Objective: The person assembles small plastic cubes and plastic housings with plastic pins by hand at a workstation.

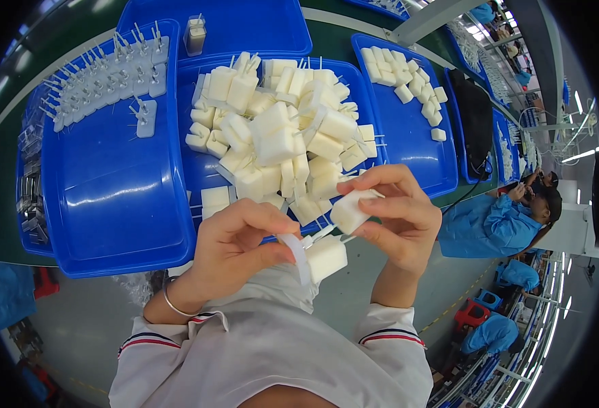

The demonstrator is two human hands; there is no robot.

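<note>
A translucent white plate (297, 258) with slender rods (323, 232) is pinched by its edge between thumb and fingers of the left hand (243, 234). A cream block (351, 212) is gripped between thumb and fingertips of the right hand (404, 221); a second block (328, 258) is seen beside the plate, at its rods. All this is held in front of the body, by the near edge of the central tray (204, 173).

The blocks are judged to be very light and soft, foam-like, easily dented and hardly slippery, so a gentle hold on the flat sides should be enough. The plate is judged to be stiff, smooth and somewhat slippery; it is best taken by its rim, as the thin rods could be bent.

One plate and two blocks are counted at the hands. In the left tray (116, 211), one bare plate (146, 122) is set apart; the others are packed in overlapping rows, and no firm count can be made. Roughly two dozen loose blocks (401, 75) are seen in the right tray (415, 160). The pile (272, 129) in the central tray is too tangled to be counted. One clear container (195, 37) is stood in the far tray (258, 27).
</note>
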